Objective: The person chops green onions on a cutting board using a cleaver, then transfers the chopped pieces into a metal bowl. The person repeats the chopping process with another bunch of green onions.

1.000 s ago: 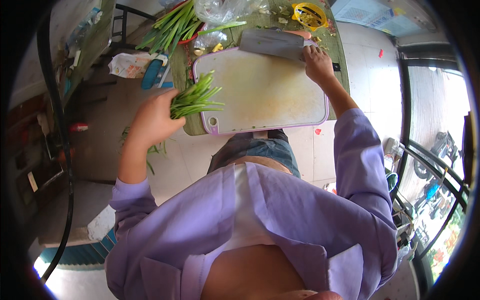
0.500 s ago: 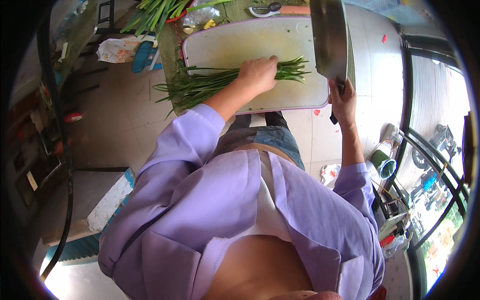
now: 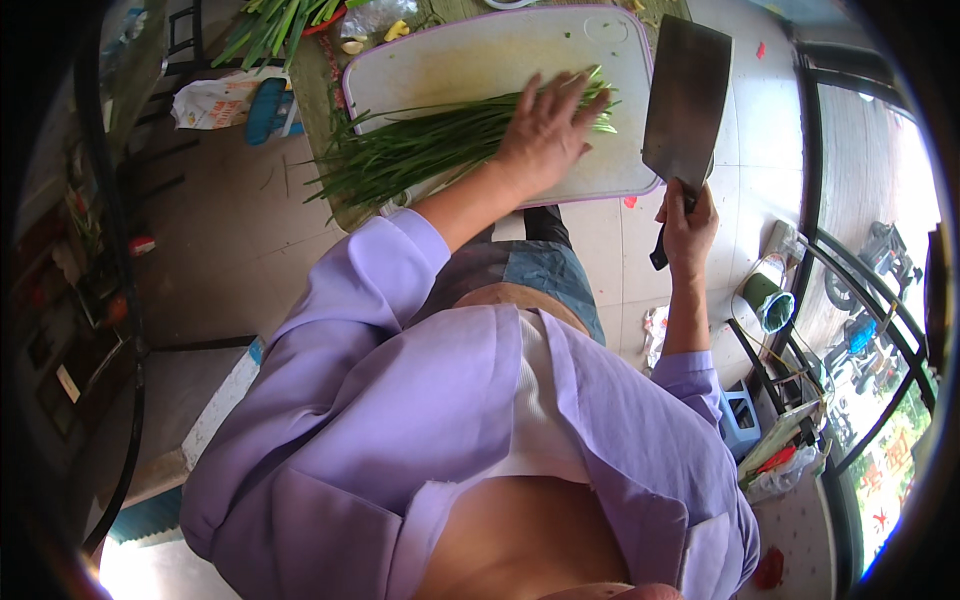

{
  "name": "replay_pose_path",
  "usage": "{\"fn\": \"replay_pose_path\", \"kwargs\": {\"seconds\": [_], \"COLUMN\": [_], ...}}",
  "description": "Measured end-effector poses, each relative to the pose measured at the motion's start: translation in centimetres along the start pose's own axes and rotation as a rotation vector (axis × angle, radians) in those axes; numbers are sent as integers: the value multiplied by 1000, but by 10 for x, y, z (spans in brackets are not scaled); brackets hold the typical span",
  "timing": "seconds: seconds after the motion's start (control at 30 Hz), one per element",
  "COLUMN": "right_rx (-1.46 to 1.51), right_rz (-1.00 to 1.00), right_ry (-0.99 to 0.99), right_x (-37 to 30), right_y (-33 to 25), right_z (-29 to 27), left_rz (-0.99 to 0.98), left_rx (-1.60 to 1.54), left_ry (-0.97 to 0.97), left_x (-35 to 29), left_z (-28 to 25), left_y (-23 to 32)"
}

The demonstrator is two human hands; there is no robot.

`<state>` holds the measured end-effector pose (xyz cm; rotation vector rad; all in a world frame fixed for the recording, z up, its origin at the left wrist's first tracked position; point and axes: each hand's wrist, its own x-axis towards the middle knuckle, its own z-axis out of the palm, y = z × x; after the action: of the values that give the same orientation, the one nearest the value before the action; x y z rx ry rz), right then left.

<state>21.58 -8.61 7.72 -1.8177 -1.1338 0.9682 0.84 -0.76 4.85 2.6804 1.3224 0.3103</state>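
A bunch of long green chives (image 3: pixel 430 142) lies crosswise on a pale cutting board (image 3: pixel 480 55) with a purple rim. Its leafy tips hang past the board's left side, and the pale cut ends point right. My left hand (image 3: pixel 552 128) is over those ends, fingers spread and slightly blurred; whether the palm touches the chives I cannot tell. Off the board's right side, my right hand (image 3: pixel 690 225) is closed round the black handle of a cleaver (image 3: pixel 688 95). The broad dark blade points away from me, apart from the chives.
More green stalks (image 3: pixel 272 28) lie at the table's far left, near a clear plastic bag (image 3: pixel 370 18) and yellow ginger-like pieces (image 3: pixel 397 30). A white bag (image 3: pixel 215 100) and a blue object (image 3: pixel 266 110) are left of the table. A lined bin (image 3: pixel 770 303) stands right, by the window frame.
My left hand has gone from gripping the chives to spread fingers and shifted right. The chives are fanned wider. The cleaver has moved slightly right, its blade face more toward view.
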Motion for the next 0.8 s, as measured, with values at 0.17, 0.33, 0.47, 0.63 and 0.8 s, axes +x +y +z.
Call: {"fn": "replay_pose_path", "kwargs": {"seconds": [0.17,0.33,0.47,0.63,0.8], "right_rx": [-38,-137,-269,-564,-591], "right_rz": [73,161,98,-12,27], "right_ry": [25,-10,-73,-74,-112], "right_x": [-2,-2,-3,3,9], "right_y": [0,-11,-16,-14,-8], "right_z": [1,6,11,15,16], "left_rz": [-68,-68,-107,-205,-218], "left_rx": [23,204,183,-86,-24], "left_ry": [-74,-30,16,164,201], "left_x": [9,20,21,22,23], "left_z": [25,43,49,42,57], "left_y": [8,-4,-1,6,2]}}
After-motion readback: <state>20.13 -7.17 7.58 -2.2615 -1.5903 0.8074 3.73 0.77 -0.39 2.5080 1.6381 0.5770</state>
